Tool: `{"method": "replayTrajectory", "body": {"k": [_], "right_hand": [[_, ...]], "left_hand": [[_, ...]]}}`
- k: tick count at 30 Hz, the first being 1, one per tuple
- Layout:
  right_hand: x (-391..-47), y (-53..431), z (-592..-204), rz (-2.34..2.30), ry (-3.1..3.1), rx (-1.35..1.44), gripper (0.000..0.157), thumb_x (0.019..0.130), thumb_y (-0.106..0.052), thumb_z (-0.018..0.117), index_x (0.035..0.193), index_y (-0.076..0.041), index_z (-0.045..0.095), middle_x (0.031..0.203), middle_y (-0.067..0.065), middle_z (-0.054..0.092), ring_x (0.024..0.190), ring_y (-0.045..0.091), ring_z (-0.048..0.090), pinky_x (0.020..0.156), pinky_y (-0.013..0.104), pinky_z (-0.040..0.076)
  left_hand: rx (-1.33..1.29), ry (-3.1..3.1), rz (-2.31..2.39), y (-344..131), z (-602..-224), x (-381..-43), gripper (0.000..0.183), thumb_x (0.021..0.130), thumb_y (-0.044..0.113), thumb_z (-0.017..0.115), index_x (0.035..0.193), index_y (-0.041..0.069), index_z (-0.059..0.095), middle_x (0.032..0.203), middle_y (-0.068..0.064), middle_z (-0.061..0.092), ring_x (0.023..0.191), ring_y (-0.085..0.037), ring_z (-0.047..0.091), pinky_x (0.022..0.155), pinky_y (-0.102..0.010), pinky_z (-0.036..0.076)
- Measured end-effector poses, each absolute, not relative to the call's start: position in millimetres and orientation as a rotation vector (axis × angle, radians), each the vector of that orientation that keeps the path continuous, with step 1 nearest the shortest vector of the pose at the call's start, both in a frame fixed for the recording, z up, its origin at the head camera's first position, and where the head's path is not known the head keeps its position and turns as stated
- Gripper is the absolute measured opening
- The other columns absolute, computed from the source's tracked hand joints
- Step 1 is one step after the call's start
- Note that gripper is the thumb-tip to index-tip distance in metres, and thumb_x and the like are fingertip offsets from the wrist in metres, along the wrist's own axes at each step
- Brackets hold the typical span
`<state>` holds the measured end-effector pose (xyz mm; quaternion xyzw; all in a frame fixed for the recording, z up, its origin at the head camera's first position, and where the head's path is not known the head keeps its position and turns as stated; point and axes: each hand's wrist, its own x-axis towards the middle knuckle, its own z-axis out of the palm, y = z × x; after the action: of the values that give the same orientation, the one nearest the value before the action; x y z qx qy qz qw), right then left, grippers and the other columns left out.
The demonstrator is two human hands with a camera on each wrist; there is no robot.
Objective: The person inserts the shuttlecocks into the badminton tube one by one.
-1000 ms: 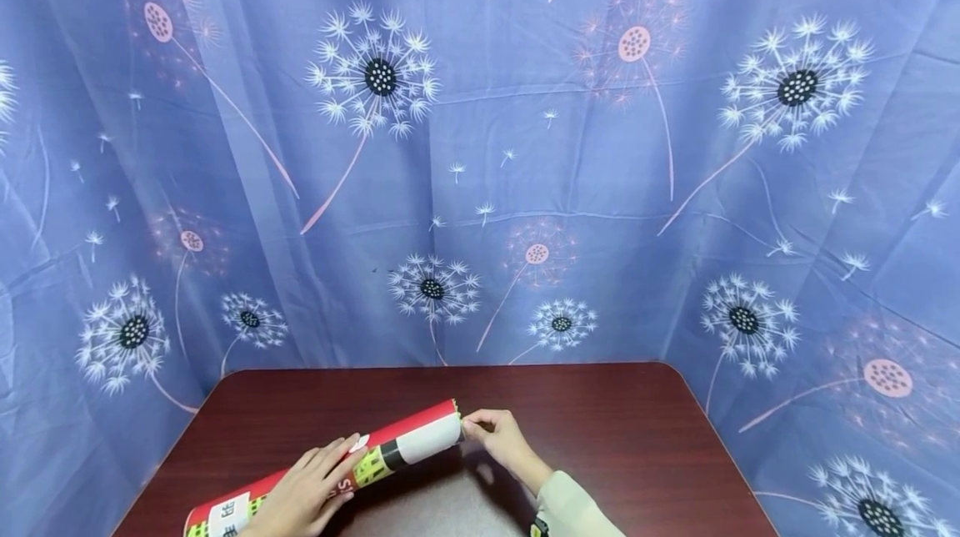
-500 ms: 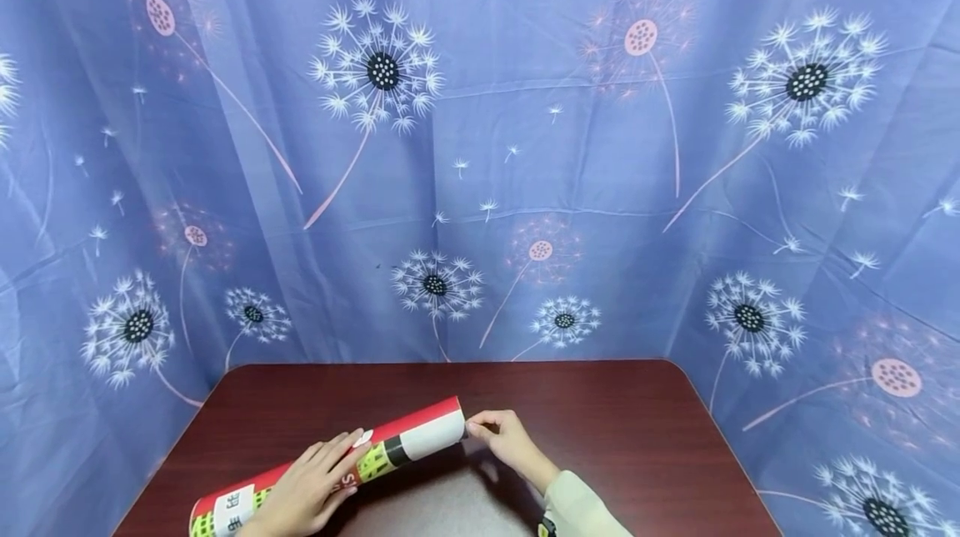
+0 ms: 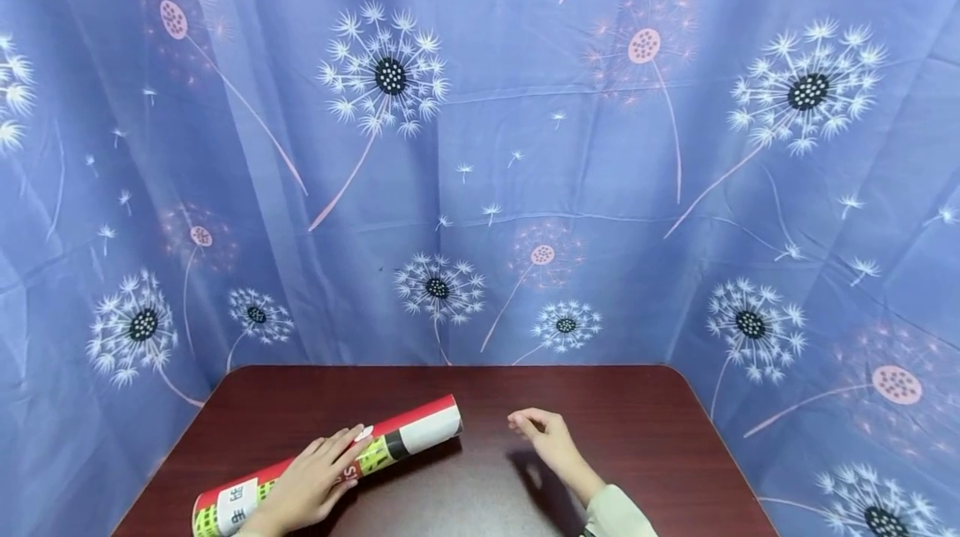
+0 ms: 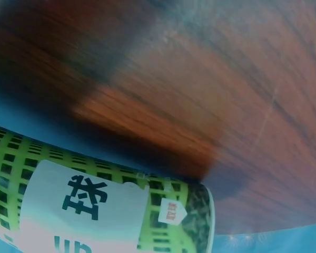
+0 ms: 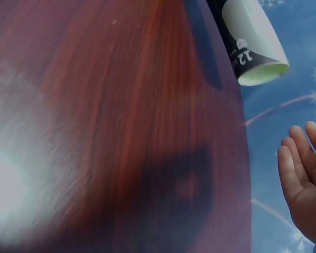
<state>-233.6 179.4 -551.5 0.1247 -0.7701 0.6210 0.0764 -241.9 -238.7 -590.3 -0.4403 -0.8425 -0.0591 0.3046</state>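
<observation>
Two hands work a dark wooden table (image 3: pixel 600 404): the left hand (image 3: pixel 311 483) lies with straight, relaxed fingers (image 3: pixel 341 447) flat across the middle of a long printed tube (image 3: pixel 330 464), while the right hand (image 3: pixel 547 437) hovers near the tube's far open end, fingers loosely curled and holding nothing. The tube lies on its side, slanting from the near left edge of the table toward its centre; the left wrist view shows its green-checked label and capped end (image 4: pixel 197 213), the right wrist view its white open mouth (image 5: pixel 260 71).

Steadying a round tube probably calls for even, downward palm pressure so it does not roll. The tube's near end sits close to the table's left edge, so any roll that way looks risky; bare tabletop lies to the right and beyond, up to the dandelion-print curtain (image 3: pixel 480 145).
</observation>
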Motion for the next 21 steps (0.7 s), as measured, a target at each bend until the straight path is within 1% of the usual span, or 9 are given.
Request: {"method": "replayTrajectory", "body": {"k": [3,6,11,16,19,21], "right_hand": [[-228.8,193.0,-555.5,1.885,-2.292,0.299,0.025,0.096,-0.006,0.055,0.102,0.017,0.064,0.091,0.029,0.068,0.078,0.011,0.068,0.072,0.036,0.057],[-223.6,204.6,-558.4,1.882,-2.292,0.218,0.029,0.098,-0.009,0.053,0.102,0.017,0.063,0.090,0.028,0.068,0.079,0.017,0.070,0.073,0.040,0.057],[-218.7,217.4,-562.7,1.907,-2.305,0.115,0.033,0.100,-0.013,0.050,0.103,0.018,0.063,0.092,0.029,0.068,0.083,0.029,0.070,0.075,0.043,0.056],[-217.2,223.5,-561.6,1.942,-2.296,0.020,0.034,0.100,-0.015,0.051,0.104,0.016,0.064,0.095,0.031,0.067,0.087,0.037,0.068,0.077,0.041,0.056],[-215.6,224.6,-560.9,1.945,-2.295,0.001,0.033,0.100,-0.014,0.050,0.104,0.016,0.065,0.096,0.030,0.067,0.087,0.036,0.068,0.076,0.038,0.056],[-213.5,224.8,-561.4,1.949,-2.295,-0.008,0.032,0.100,-0.013,0.050,0.104,0.016,0.064,0.095,0.029,0.067,0.086,0.034,0.068,0.075,0.035,0.056]], "left_hand": [[-1.140,-2.263,-0.124,-241.9,-592.8,-249.9,0.064,0.083,0.032,0.066,0.140,0.009,0.050,0.137,-0.015,0.052,0.115,-0.028,0.056,0.089,-0.042,0.042],[-1.131,-2.282,-0.105,-244.1,-595.1,-258.2,0.066,0.081,0.031,0.069,0.141,0.009,0.049,0.137,-0.016,0.053,0.114,-0.030,0.056,0.087,-0.044,0.045],[-1.100,-2.300,-0.080,-246.3,-597.0,-269.7,0.067,0.080,0.029,0.070,0.140,0.008,0.050,0.136,-0.017,0.053,0.112,-0.031,0.058,0.086,-0.046,0.047],[-1.065,-2.323,-0.044,-247.0,-599.7,-277.3,0.064,0.084,0.032,0.063,0.142,0.008,0.048,0.138,-0.017,0.052,0.113,-0.034,0.057,0.087,-0.048,0.047],[-1.041,-2.333,-0.039,-248.7,-602.2,-277.5,0.063,0.086,0.034,0.059,0.142,0.008,0.047,0.139,-0.017,0.051,0.115,-0.035,0.056,0.089,-0.049,0.045],[-1.031,-2.332,-0.043,-249.8,-603.3,-275.7,0.063,0.085,0.034,0.059,0.141,0.008,0.048,0.139,-0.016,0.051,0.115,-0.035,0.056,0.089,-0.050,0.044]]}}
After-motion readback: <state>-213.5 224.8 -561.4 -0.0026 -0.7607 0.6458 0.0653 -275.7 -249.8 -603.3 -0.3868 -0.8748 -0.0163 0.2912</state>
